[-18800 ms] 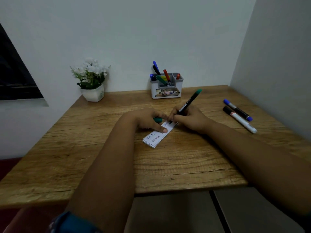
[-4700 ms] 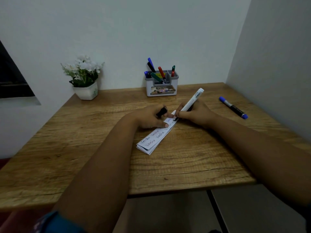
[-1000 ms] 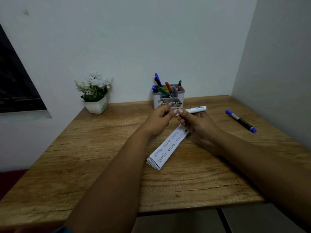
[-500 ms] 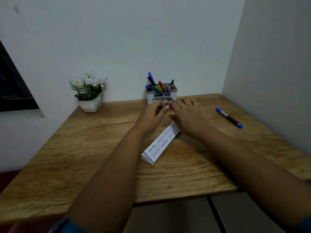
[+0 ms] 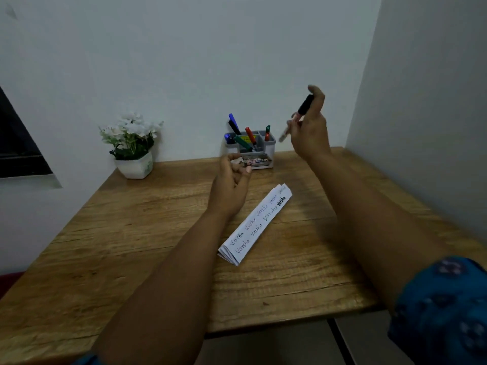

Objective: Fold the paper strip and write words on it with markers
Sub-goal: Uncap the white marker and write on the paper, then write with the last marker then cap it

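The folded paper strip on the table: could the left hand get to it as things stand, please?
Probably yes. The left hand hovers just beside the folded paper strip, holding nothing, and nothing lies between them. The right hand is raised well above, gripping a black-capped marker.

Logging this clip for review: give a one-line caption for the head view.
Right hand lifts a black-capped marker above the desk; left hand hovers beside the folded, written-on paper strip.

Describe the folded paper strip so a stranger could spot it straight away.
On the wooden desk, in front of the grey marker holder, between the two forearms, lies the folded paper strip. It is the only white, flat thing there, with handwritten words along it.
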